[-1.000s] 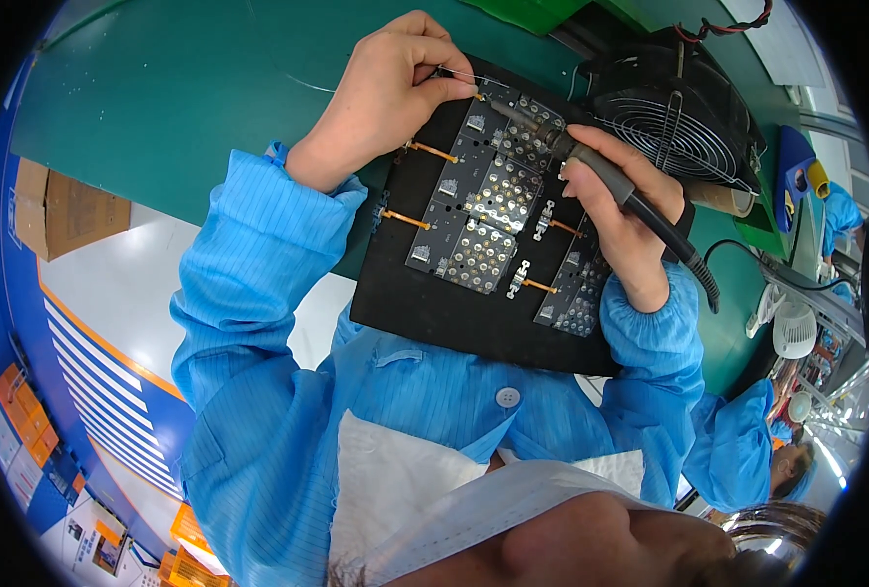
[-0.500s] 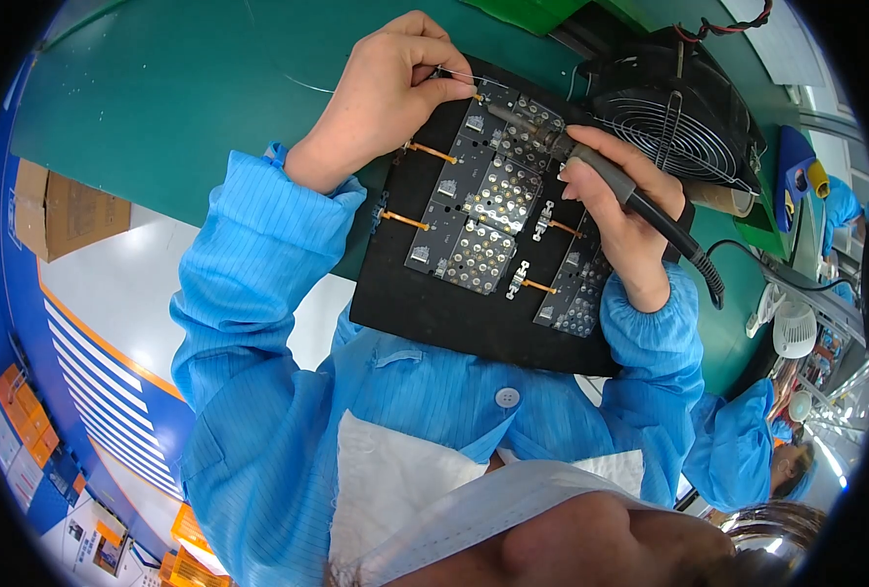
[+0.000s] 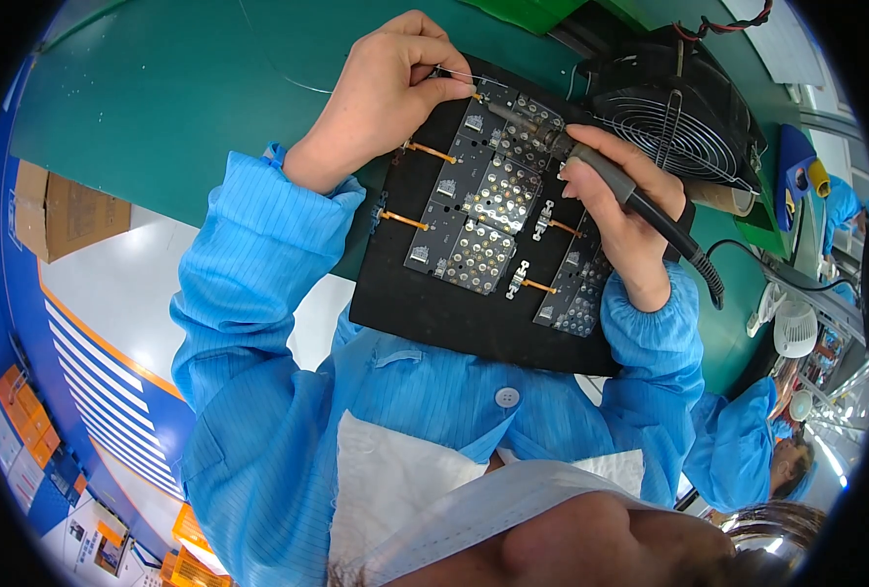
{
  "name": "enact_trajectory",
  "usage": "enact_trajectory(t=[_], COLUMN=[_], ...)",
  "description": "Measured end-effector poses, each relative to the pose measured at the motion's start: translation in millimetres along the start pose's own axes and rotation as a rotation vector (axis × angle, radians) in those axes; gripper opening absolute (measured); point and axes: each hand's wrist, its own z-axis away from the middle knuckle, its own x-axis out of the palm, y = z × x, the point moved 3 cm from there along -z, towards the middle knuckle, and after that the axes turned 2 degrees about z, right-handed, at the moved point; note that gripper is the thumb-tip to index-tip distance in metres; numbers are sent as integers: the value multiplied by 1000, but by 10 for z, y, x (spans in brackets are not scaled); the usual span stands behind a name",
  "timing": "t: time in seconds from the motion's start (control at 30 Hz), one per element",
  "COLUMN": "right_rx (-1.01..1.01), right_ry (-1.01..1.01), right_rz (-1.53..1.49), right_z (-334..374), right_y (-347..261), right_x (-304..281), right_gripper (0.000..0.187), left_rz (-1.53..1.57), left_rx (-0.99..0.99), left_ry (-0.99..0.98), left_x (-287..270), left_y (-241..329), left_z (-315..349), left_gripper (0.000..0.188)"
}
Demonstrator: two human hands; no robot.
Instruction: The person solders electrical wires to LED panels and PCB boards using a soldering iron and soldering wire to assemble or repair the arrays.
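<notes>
Left hand (image 3: pixel 386 98), fingers pinching a thin wire (image 3: pixel 304 86), meets dark circuit boards (image 3: pixel 474 205) as the right hand (image 3: pixel 630 210) grips a soldering iron (image 3: pixel 606 174).
The wire trails over the green worktop (image 3: pixel 160 117); the boards lie on a black mat (image 3: pixel 425 318), the iron slanting toward the uppermost; a black fan (image 3: pixel 674 108) stands at right.

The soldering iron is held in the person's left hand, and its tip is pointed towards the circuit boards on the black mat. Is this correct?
Not quite: the hand is wrong. The head view shows the soldering iron in the right hand; the left hand pinches a thin wire. The iron's tip does point towards the circuit boards on the black mat.
</notes>
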Motion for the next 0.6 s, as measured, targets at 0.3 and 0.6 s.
enact_trajectory(t=[0.3, 0.6], right_rx=[-29, -42], right_ry=[-34, 17], right_rz=[35, 136], right_z=[55, 548], right_y=[-106, -293], right_x=[-101, -577], right_gripper=[30, 29], left_rz=[-16, 115], left_rx=[-3, -51], left_ry=[-3, 115], left_x=[1, -103], left_y=[7, 53], left_z=[10, 122], left_gripper=[8, 13])
